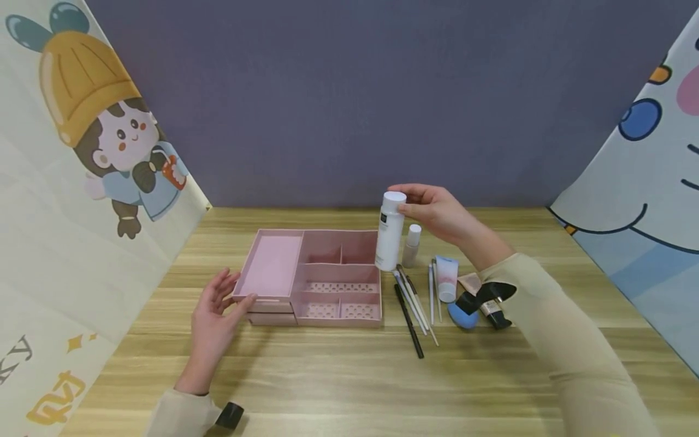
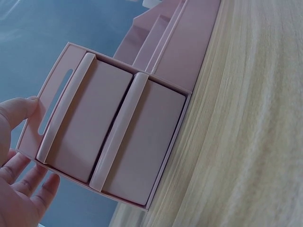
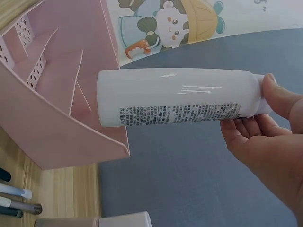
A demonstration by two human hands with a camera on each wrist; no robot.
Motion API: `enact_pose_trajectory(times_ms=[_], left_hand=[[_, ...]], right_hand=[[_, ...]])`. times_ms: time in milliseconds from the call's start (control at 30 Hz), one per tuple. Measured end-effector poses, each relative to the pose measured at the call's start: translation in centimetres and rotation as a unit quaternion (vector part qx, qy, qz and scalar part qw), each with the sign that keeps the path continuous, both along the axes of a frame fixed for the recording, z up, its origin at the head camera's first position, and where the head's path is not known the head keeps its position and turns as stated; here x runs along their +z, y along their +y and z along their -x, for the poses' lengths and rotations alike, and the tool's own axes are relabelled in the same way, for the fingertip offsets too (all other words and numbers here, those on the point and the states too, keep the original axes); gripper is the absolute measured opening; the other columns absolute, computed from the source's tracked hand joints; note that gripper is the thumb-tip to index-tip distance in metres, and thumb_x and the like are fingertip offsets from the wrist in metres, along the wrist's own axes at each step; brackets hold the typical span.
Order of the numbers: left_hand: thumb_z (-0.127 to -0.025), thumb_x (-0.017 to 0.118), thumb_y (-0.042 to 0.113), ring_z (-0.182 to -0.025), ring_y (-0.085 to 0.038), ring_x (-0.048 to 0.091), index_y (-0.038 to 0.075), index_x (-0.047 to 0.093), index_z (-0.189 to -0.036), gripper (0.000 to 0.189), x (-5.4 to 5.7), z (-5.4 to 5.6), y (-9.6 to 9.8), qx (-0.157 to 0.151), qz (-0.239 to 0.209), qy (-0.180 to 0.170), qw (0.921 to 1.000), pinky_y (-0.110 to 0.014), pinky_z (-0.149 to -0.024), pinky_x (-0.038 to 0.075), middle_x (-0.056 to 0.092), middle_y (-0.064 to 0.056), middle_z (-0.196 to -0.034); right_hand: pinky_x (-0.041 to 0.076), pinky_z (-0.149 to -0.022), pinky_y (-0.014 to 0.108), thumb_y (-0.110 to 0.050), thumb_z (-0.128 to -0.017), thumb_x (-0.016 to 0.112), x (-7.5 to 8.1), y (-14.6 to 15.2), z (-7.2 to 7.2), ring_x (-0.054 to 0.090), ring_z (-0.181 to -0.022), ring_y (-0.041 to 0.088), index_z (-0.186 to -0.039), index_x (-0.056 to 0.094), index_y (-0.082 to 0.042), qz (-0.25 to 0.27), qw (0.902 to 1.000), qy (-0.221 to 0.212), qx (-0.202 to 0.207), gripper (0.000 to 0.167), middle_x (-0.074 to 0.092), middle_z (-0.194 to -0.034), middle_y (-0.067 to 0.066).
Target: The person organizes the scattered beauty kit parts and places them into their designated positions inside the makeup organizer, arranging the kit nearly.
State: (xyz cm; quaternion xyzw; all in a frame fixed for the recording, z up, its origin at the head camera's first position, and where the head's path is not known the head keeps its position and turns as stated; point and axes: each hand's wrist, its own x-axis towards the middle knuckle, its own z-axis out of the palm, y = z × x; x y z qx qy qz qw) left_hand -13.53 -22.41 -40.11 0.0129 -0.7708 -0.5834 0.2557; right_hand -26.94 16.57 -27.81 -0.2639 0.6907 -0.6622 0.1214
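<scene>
My right hand grips a white bottle by its cap end, thumb on one side and fingers behind. The bottle hangs upright at the right wall of a pink desk organizer; in the right wrist view the white bottle shows small printed text and its base overlaps the organizer's edge. At the organizer's left front corner, my left hand touches the side with spread fingers. The left wrist view shows the thumb at the slotted front panel, above two drawers, both pushed in.
Right of the organizer stands a small bottle with a white cap. Several brushes and pencils lie before it, with a tube, a blue makeup sponge and a black-capped bottle farther right. A dark wall rises behind the table.
</scene>
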Motion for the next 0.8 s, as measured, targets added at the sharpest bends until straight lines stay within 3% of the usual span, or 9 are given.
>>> enact_pose_trajectory(times_ms=[800], left_hand=[[-0.08, 0.074, -0.015, -0.106, 0.0, 0.058, -0.006, 0.047, -0.139, 0.066, 0.0, 0.1, 0.0, -0.002, -0.009, 0.003, 1.0, -0.01, -0.083, 0.049, 0.061, -0.019, -0.128]], right_hand=[[0.051, -0.092, 0.033, 0.006, -0.099, 0.052, -0.7, -6.2, 3.0, 0.059, -0.103, 0.017, -0.139, 0.044, 0.014, -0.024, 0.9973, 0.024, 0.065, 0.041, 0.064, -0.111, 0.003]])
